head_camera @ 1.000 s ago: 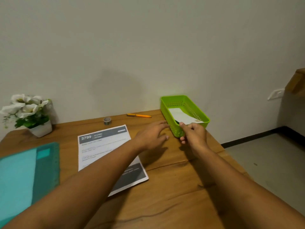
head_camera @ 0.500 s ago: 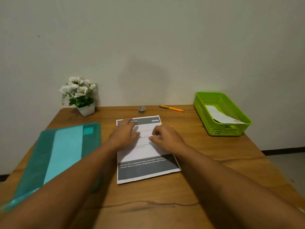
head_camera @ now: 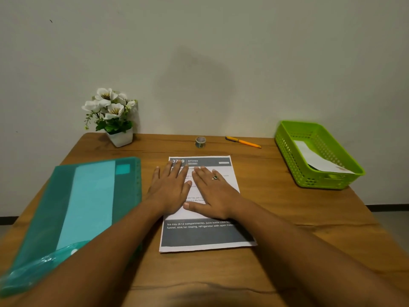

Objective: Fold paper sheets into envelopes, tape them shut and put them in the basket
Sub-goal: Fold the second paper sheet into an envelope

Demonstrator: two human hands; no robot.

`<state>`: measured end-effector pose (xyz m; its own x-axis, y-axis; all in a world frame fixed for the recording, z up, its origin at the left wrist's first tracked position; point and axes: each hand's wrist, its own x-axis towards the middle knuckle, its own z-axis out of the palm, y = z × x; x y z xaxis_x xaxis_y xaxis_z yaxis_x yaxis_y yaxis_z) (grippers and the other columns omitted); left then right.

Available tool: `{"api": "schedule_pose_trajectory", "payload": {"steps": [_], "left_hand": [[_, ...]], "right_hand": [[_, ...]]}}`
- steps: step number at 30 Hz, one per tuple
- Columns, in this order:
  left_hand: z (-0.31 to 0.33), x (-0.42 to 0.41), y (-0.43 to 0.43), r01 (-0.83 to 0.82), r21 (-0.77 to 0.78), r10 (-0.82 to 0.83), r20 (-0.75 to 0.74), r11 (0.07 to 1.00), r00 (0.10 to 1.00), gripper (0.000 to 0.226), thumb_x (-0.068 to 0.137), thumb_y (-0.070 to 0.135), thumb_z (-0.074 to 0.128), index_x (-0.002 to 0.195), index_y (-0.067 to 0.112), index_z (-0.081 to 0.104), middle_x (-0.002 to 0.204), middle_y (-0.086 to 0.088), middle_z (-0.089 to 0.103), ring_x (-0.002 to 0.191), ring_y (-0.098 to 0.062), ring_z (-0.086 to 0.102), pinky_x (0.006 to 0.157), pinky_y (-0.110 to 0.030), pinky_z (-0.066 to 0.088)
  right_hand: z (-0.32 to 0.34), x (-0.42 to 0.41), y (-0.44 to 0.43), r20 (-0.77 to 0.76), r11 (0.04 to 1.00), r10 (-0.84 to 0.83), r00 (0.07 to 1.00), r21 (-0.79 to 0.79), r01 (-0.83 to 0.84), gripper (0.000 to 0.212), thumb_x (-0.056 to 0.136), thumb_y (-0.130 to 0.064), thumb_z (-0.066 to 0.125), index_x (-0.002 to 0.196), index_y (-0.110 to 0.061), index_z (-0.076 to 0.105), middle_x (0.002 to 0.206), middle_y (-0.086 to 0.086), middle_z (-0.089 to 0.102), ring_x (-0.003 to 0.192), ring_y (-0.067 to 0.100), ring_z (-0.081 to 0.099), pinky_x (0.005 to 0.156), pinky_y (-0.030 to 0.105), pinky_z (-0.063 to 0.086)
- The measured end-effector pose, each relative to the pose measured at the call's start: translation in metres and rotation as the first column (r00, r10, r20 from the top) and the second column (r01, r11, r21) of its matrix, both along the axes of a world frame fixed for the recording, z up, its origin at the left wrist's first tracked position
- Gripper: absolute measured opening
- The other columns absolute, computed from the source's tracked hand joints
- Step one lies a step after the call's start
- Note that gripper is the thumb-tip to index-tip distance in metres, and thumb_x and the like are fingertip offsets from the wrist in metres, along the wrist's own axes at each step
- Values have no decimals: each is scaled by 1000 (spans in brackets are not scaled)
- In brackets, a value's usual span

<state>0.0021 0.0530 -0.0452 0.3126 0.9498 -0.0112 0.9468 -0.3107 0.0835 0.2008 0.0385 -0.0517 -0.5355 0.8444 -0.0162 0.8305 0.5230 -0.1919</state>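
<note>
A printed paper sheet [head_camera: 205, 234] with grey bands at top and bottom lies flat in the middle of the wooden table [head_camera: 287, 229]. My left hand [head_camera: 169, 188] and my right hand [head_camera: 213, 191] rest palm down on it, side by side, fingers spread, holding nothing. A green plastic basket [head_camera: 287, 151] stands at the far right with a folded white envelope [head_camera: 316, 160] leaning inside. A small roll of tape [head_camera: 200, 142] stands behind the sheet near the wall.
A teal plastic folder [head_camera: 88, 207] lies at the left. A white pot of white flowers [head_camera: 112, 118] stands at the back left. An orange pen [head_camera: 243, 142] lies near the wall between tape and basket. The table's right edge drops to the floor.
My right hand left the envelope in the basket. Both hands moved left onto the printed sheet and flattened out on it. The view turned from the basket to the table's middle.
</note>
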Motion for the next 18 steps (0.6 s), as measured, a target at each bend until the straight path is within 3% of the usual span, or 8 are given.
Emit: {"api": "schedule_pose_trajectory", "payload": {"steps": [7, 11, 15, 18], "left_hand": [[1, 0, 0, -2, -6, 2, 6, 1000, 1000, 66, 106, 55, 11, 164, 26, -1, 172, -1, -3, 158, -23, -7, 126, -54, -2], [3, -3, 13, -11, -56, 11, -4, 998, 1000, 73, 103, 64, 13, 164, 26, -1, 172, -2, -3, 158, -25, -6, 126, -56, -1], [20, -17, 46, -65, -118, 58, -60, 991, 997, 96, 93, 81, 26, 164, 20, 9, 172, -4, 5, 157, -29, 7, 124, -58, 9], [33, -25, 65, -14, -168, 3, -69, 986, 998, 101, 86, 83, 45, 162, 22, 17, 169, -3, 20, 153, -28, 22, 121, -56, 24]], "right_hand": [[7, 59, 47, 105, 964, -251, 962, -61, 258, 120, 79, -98, 5, 166, -15, -3, 174, 3, -8, 160, 21, -7, 127, 48, -3], [1, 66, 52, 104, 959, -274, 956, -53, 280, 120, 79, -99, 5, 166, -17, -3, 174, 1, -9, 160, 19, -7, 126, 46, -5], [1, 66, 52, 88, 960, -273, 958, -48, 277, 118, 81, -97, 7, 166, -16, -2, 174, 2, -8, 160, 20, -7, 126, 47, -5], [3, 66, 52, 78, 958, -274, 958, -63, 279, 116, 83, -96, 14, 166, -17, -1, 174, 1, -7, 160, 20, -6, 127, 48, -4]]}}
